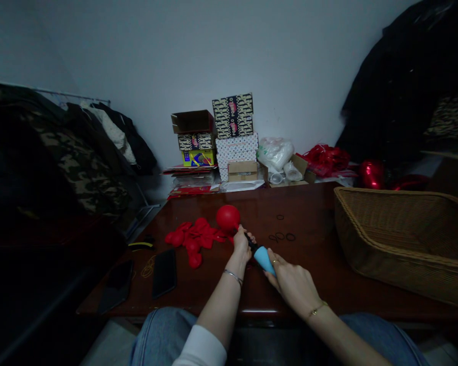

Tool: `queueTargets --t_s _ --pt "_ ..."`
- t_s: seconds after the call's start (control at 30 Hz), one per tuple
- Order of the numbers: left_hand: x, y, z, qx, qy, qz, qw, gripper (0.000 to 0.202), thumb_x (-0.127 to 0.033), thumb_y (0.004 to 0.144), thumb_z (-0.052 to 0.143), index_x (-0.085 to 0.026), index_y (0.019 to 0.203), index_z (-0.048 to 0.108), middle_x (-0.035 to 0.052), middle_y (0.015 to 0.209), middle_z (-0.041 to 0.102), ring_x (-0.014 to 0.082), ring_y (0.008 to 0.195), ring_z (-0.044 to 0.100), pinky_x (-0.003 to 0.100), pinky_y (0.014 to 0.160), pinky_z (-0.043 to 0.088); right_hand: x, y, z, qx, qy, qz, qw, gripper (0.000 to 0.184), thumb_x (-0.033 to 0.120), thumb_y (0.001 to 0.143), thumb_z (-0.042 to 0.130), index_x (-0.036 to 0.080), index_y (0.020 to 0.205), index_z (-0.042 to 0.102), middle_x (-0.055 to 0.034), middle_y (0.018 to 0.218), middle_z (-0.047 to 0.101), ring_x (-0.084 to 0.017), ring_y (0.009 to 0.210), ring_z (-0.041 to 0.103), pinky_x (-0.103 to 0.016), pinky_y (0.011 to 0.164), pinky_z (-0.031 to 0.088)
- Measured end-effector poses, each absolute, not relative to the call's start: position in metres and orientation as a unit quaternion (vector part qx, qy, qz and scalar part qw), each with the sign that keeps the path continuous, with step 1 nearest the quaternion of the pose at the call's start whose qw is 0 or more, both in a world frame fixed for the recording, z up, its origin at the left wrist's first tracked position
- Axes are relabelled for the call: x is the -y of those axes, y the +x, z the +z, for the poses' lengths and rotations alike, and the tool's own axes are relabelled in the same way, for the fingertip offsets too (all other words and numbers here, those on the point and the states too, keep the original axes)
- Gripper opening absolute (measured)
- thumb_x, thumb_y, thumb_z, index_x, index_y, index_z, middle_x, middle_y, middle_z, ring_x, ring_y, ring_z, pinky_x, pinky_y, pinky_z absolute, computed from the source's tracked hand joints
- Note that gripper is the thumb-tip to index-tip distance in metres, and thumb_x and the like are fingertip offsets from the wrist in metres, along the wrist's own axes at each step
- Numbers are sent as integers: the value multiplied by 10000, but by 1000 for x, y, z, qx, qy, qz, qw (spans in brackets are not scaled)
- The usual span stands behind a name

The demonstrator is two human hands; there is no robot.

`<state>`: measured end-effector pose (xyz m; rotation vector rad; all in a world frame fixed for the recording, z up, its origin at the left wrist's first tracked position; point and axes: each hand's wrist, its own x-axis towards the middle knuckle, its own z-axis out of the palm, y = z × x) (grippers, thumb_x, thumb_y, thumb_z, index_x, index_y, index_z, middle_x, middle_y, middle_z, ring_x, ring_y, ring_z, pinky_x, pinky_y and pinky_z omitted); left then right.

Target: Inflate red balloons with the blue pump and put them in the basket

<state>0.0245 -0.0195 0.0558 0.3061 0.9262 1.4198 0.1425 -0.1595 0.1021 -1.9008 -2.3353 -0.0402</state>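
- left grip (241,241) looks closed around the neck of the red balloon (228,217), right where it meets the dark front end of the pump; can't make out the exact finger placement, it's small and dim
- right grip (294,284) is wrapped around the pump's blue body (264,260), so both hands are busy
- the balloon itself sits just past the left fingertips, round and partly filled by the look of it, with the pump slanting back from it toward the right hand
- imo this is the inflating bit, so I'd keep the neck pinched snug on the nozzle, or air will leak or the thing will pop off
- let the right hand do the stroking, straight along the pump's line, left hand as the steady anchor
- pile of limp red balloons (200,234) is just left of the filled one, I'd keep it from snagging
- further out on the tabletop (309,203), a few black loops (278,237) lie beyond the pump, and the wicker basket (347,249) is well off to the right
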Motion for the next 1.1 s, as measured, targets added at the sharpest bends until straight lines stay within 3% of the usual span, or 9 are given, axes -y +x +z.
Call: queueTargets --t_s 0.3,0.73,1.1 --pt "21 22 55 -418 138 619 651 279 -373 889 422 -187 685 387 -55 473 363 73 362 358 180 380 282 160 139 92 776 -626 -17 74 526 361 892 349 166 1380 333 -143 1305 509 -216 759 671 -336 605 525" --pt "2 -11 55 -417 142 652 617 267 -323 902 401 -191 673 369 -59 461 347 67 348 342 172 367 259 198 170 83 790 -606 -2 95 484 301 884 365 190 1355 380 -85 1323 480 -195 889 659 -324 683 557" --pt "20 16 55 -406 137 640 638 304 -425 867 462 -190 696 372 -64 483 349 57 353 342 159 362 251 184 157 95 769 -636 11 60 487 329 888 370 215 1361 373 -85 1303 514 -211 840 668 -318 663 535"
